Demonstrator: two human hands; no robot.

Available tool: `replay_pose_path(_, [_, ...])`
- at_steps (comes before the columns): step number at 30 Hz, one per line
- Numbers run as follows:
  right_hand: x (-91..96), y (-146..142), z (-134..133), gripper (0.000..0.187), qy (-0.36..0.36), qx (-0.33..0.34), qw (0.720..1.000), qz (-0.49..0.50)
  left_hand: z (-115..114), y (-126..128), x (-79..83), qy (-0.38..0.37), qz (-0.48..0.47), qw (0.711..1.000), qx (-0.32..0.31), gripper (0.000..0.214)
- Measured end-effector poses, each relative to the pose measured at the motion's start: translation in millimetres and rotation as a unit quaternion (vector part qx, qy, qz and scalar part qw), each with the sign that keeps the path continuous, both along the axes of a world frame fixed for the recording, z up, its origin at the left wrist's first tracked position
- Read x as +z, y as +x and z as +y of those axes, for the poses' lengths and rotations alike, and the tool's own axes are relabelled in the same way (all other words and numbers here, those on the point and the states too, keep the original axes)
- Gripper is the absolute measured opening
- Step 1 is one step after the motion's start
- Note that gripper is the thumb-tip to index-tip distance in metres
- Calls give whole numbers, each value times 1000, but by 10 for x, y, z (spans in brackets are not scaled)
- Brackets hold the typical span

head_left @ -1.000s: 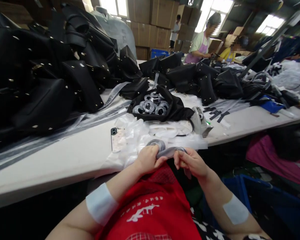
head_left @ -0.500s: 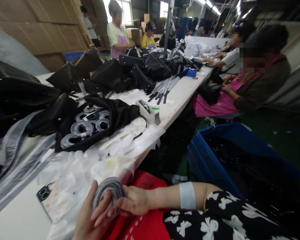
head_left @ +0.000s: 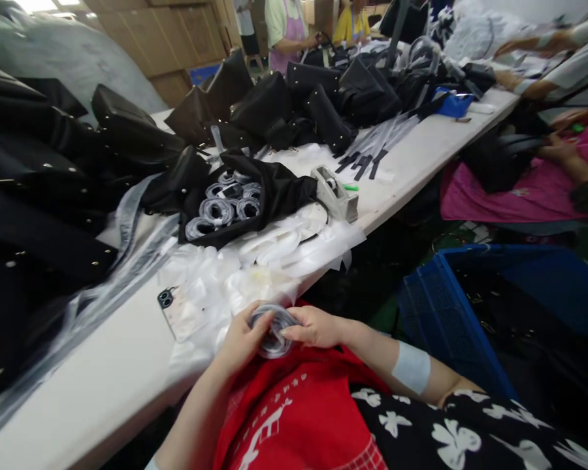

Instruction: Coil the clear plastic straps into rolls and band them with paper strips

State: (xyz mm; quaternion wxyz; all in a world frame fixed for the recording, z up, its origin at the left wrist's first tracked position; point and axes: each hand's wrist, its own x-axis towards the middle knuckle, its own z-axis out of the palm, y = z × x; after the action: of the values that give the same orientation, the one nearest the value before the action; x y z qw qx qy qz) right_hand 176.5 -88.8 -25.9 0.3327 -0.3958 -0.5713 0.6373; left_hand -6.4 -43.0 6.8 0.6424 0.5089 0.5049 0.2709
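Both of my hands hold one coiled black strap wrapped in clear plastic (head_left: 273, 331) over my red apron, just below the table edge. My left hand (head_left: 242, 341) cups the coil from the left; my right hand (head_left: 315, 326) pinches its right side. On the white table (head_left: 102, 365) above them lie crumpled clear plastic bags (head_left: 255, 261). Beyond those, a black cloth bag (head_left: 279, 189) lies open with several more wrapped coils (head_left: 220, 209) inside.
A phone (head_left: 179, 312) lies left of my hands. A tape dispenser (head_left: 334, 193) stands past the bags. Black handbags (head_left: 53, 170) are piled at left and at the far end. A blue crate (head_left: 475, 307) sits on the floor at right. Other people work along the table.
The camera has swung back left and down. The coil stays in both hands, now nearer the middle of the view, with my right hand pinching its side instead of lying over it.
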Motion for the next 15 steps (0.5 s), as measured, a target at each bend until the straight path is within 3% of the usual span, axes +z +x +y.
replay_pose_path(1, [-5, 13, 2, 38, -9, 1, 1000, -2, 1, -10, 6, 40, 47, 998, -24, 36])
replay_pose_path(3, [-5, 7, 14, 39, 6, -26, 999, -23, 4, 7, 0, 116, 103, 988, -9, 30])
replay_pose_path(7, [0, -89, 58, 46, 92, -90, 988, -85, -40, 118, -123, 168, 117, 973, 107, 31])
replay_pose_path(11, [19, -125, 121, 39, 101, -123, 985, -63, -147, 181, -272, 178, 94, 956, 215, 33])
replay_pose_path(13, [67, -47, 163, 34, 108, -94, 987, -77, -169, 150, -285, 172, 83, 963, 192, 34])
replay_pose_path(15, [141, 78, 210, 31, 114, -32, 985, -127, -154, 88, -236, 164, 74, 978, 103, 38])
